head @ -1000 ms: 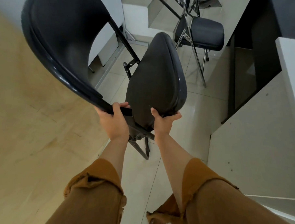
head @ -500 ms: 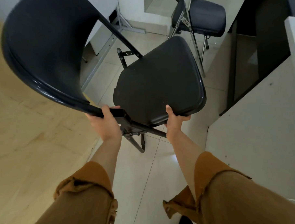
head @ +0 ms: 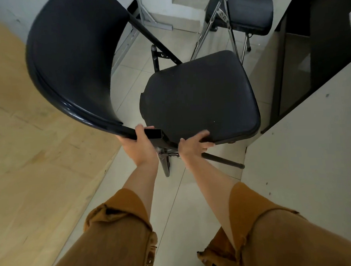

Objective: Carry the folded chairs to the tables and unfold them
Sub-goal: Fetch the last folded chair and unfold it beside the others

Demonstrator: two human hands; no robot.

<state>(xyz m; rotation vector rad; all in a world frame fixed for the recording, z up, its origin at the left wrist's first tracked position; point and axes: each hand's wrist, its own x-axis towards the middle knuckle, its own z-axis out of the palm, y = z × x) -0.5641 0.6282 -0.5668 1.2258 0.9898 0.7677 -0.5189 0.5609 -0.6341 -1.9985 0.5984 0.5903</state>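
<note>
A black folding chair fills the middle of the head view, its padded seat (head: 199, 97) swung down nearly flat and its curved backrest (head: 67, 63) at the upper left. My left hand (head: 140, 143) grips the frame bar just below the backrest. My right hand (head: 193, 146) holds the near edge of the seat, fingers curled over it. Black legs stick out beneath the seat over the tiled floor.
A second unfolded chair (head: 243, 11) with chrome legs stands just beyond. A wooden tabletop (head: 31, 159) runs along the left, a pale table surface (head: 304, 157) along the right, and a dark cabinet (head: 314, 26) stands at the upper right. A narrow tiled aisle lies between them.
The seat has swung down from nearly upright to almost flat. My right hand slid along the seat's near edge toward my left hand. My left hand kept its grip on the frame.
</note>
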